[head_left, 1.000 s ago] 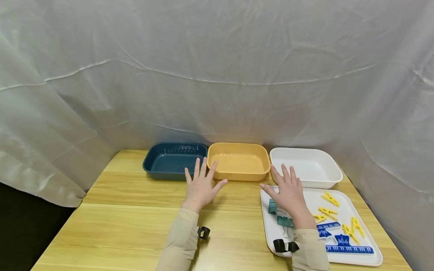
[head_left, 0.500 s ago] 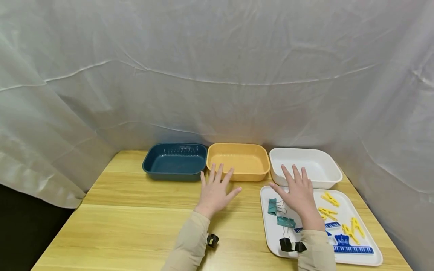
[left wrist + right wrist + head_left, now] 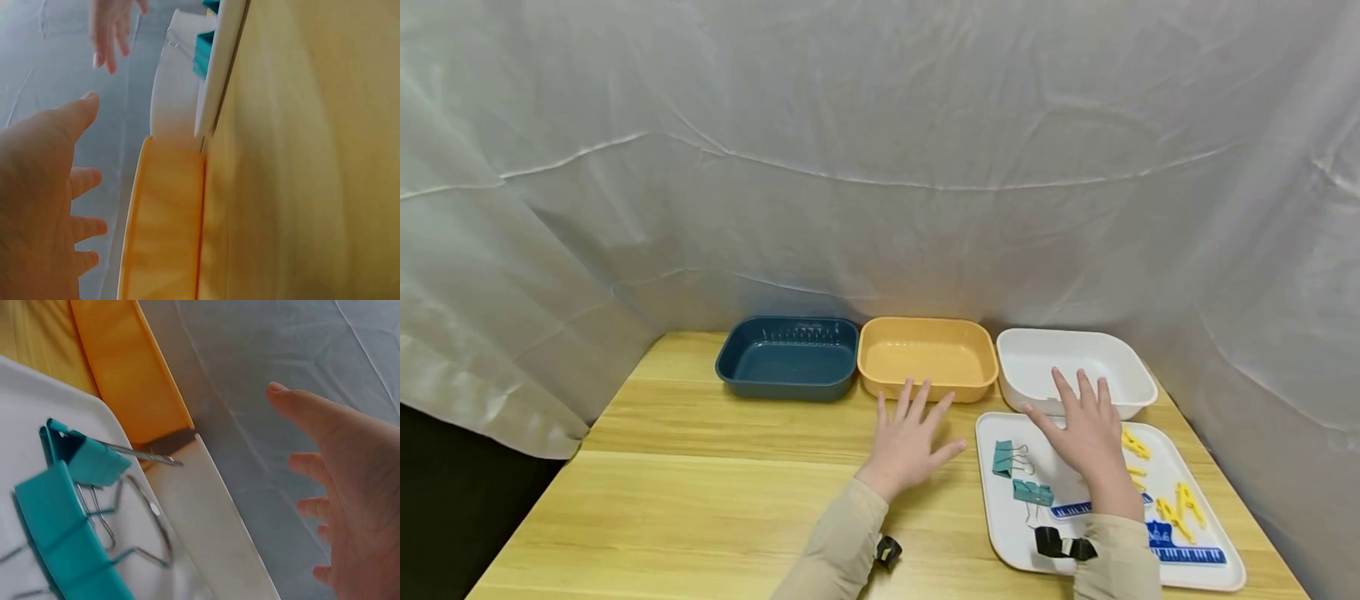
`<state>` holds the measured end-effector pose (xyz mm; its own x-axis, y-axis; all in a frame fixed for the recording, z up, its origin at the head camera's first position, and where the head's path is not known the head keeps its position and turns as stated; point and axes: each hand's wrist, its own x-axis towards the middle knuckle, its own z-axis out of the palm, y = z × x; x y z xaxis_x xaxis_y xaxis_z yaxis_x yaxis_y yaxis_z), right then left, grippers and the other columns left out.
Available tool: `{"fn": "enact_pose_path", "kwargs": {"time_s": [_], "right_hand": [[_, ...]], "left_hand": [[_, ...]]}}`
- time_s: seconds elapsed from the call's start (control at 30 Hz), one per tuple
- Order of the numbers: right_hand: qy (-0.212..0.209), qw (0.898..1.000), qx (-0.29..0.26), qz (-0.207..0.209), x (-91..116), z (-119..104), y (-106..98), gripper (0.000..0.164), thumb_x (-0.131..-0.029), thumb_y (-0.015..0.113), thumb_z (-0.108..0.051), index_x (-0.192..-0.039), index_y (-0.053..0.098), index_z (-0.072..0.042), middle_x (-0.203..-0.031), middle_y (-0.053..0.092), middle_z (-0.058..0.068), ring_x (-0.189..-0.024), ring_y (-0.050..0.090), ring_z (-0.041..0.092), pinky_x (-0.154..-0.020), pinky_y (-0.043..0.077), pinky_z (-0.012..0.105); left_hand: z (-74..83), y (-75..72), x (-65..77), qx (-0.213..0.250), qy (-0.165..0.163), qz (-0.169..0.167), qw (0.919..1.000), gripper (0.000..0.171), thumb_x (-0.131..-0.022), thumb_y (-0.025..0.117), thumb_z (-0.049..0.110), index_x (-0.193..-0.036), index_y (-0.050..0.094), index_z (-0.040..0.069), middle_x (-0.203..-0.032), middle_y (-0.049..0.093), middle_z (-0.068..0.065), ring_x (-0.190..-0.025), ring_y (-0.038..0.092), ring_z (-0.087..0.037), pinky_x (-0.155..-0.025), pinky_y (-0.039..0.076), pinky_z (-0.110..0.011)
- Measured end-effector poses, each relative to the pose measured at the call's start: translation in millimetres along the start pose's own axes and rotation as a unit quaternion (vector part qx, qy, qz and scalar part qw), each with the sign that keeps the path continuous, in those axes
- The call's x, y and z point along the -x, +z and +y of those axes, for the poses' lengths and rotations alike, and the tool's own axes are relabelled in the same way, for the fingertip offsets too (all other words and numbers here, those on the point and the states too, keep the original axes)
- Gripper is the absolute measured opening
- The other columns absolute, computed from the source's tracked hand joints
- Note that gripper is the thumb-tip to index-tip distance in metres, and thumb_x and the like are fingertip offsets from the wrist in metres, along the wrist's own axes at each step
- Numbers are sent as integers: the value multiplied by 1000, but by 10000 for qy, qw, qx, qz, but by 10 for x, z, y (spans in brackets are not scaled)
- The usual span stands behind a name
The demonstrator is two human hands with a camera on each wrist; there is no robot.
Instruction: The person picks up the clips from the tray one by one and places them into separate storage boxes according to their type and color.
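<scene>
My left hand (image 3: 906, 450), fingers spread, hovers over the wooden table in front of the yellow bin (image 3: 928, 390) and holds nothing. My right hand (image 3: 1086, 446) is spread above the white tray (image 3: 1000, 525), also with nothing in it. Left of it on the tray lie two teal binder clips (image 3: 1033, 492), seen close in the right wrist view, where one binder clip (image 3: 65, 534) has its wire handles out. Yellow clothespins (image 3: 1189, 504) and blue piano-key clips (image 3: 1187, 554) lie to the right; the right hand and forearm partly cover some of them.
A dark blue bin (image 3: 786, 390), the yellow bin and a white bin (image 3: 1067, 354) stand in a row along the table's back edge. The tray sits just in front of the white bin. Grey cloth (image 3: 880, 208) hangs behind and at the sides.
Both hands have drifted right and slightly closer, still spread. The left hand has moved from the dark blue bin's side to before the yellow bin. Binder clips have come into fuller view.
</scene>
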<state>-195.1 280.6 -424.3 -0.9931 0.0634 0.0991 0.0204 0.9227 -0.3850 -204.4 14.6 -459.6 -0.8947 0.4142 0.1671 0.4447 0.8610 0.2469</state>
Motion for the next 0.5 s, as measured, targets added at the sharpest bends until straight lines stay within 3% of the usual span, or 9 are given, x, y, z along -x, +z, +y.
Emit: {"fn": "enact_pose_path", "kwargs": {"time_s": [0.3,0.5], "right_hand": [[77,9998,3,190,101,171,-76,88,-93,42,-67,-157,12,-14,-159,4,31,-145,-12,54,-107,1,75],[87,9995,59,286,160,251,-103,88,-93,44,-66,-156,13,-13,-158,5,31,-145,-11,53,-106,1,76]], "left_hand": [[192,131,20,35,344,-94,9994,70,-92,38,70,-153,22,39,-163,19,-5,-153,8,-31,-114,10,-68],[247,173,50,-97,464,-214,9986,72,-92,34,72,-154,19,39,-164,19,-4,-153,8,-29,-114,10,-67]]}}
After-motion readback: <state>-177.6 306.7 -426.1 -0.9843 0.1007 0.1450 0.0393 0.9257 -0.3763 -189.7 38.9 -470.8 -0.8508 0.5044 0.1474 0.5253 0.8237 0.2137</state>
